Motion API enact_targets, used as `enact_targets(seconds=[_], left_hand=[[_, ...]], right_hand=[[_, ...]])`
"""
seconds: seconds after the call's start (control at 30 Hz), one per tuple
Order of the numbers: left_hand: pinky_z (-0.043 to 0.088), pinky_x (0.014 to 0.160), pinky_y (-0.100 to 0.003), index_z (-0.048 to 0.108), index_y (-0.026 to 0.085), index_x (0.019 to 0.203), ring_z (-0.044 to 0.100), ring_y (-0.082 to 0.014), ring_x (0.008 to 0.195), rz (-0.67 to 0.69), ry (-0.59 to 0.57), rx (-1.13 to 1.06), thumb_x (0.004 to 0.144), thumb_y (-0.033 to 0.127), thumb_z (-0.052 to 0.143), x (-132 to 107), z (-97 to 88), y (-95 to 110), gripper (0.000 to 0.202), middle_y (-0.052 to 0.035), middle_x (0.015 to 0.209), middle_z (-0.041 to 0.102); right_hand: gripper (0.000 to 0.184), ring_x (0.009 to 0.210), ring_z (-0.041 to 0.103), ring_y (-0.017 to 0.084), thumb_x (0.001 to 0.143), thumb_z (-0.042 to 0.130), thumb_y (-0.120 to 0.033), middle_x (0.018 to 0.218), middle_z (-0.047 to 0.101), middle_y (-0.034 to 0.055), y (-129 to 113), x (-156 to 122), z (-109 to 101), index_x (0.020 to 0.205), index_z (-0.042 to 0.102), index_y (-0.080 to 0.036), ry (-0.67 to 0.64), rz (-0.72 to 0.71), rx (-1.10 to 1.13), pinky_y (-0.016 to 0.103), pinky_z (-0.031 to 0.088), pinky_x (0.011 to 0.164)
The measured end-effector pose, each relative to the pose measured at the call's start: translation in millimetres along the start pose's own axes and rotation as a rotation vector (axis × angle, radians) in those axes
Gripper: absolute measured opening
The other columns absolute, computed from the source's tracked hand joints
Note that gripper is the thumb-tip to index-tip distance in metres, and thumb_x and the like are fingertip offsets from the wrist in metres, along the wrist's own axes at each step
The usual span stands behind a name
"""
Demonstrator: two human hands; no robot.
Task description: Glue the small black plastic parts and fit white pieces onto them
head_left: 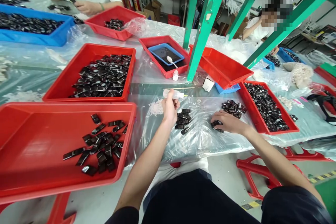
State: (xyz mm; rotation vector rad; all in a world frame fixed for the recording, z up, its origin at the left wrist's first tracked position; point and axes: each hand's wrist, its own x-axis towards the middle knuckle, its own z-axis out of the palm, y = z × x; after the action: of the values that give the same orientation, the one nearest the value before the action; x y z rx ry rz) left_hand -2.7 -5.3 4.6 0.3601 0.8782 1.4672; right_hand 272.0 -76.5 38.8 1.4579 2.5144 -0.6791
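Observation:
My left hand is closed around a small clear squeeze bottle with a thin nozzle pointing right. It hovers just left of a small heap of black glossy parts on the plastic-covered table. My right hand lies on the table with its fingers curled over a few black parts. Another small pile of black parts sits just beyond that hand.
Red trays hold black parts at near left, mid left and right. A red tray holds a blue dish with dark liquid and a spoon. Green posts rise from the table. Other people work at the far side.

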Motion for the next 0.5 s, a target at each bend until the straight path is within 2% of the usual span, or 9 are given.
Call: enact_targets(seconds=[0.1,0.2,0.37,0.5], left_hand=[[0.023,0.042,-0.02,0.049,0.019,0.067,0.033,-0.0041,0.044,-0.001,0.01,-0.019,0.076,0.058,0.083,0,0.1,1,0.053,0.0069,0.055,0.038],[0.023,0.041,-0.02,0.049,0.019,0.067,0.033,-0.004,0.043,-0.01,0.011,-0.019,0.077,0.058,0.083,0,0.9,2,0.052,0.0068,0.054,0.038],[0.024,0.041,-0.019,0.05,0.019,0.066,0.033,-0.0038,0.043,-0.01,0.008,-0.016,0.082,0.055,0.08,-1,1.7,5,0.05,0.0065,0.054,0.038],[0.023,0.041,-0.019,0.051,0.018,0.067,0.033,-0.0037,0.042,-0.008,0.011,-0.023,0.084,0.052,0.078,-1,1.7,5,0.047,0.0062,0.054,0.038]], right_hand=[[0.011,0.104,0.065,0.029,0.094,0.067,-0.03,0.106,0.074,0.0098,-1,2,-2,0.098,0.07,-0.02,-0.014,0.02,0.028,0.042,0.048,0.099],[0.011,0.104,0.067,0.029,0.095,0.067,-0.029,0.105,0.075,0.0093,-2,-1,0,0.101,0.07,-0.02,-0.011,0.05,0.029,0.039,0.049,0.092],[0.018,0.111,0.068,0.03,0.098,0.066,-0.027,0.115,0.076,0.0111,-6,-6,7,0.113,0.072,-0.02,0.003,0.045,-0.103,0.041,0.049,0.1],[0.011,0.109,0.068,0.033,0.095,0.069,-0.023,0.105,0.076,0.0125,-13,-8,11,0.103,0.075,-0.019,-0.025,0.056,-0.252,0.042,0.051,0.096]])
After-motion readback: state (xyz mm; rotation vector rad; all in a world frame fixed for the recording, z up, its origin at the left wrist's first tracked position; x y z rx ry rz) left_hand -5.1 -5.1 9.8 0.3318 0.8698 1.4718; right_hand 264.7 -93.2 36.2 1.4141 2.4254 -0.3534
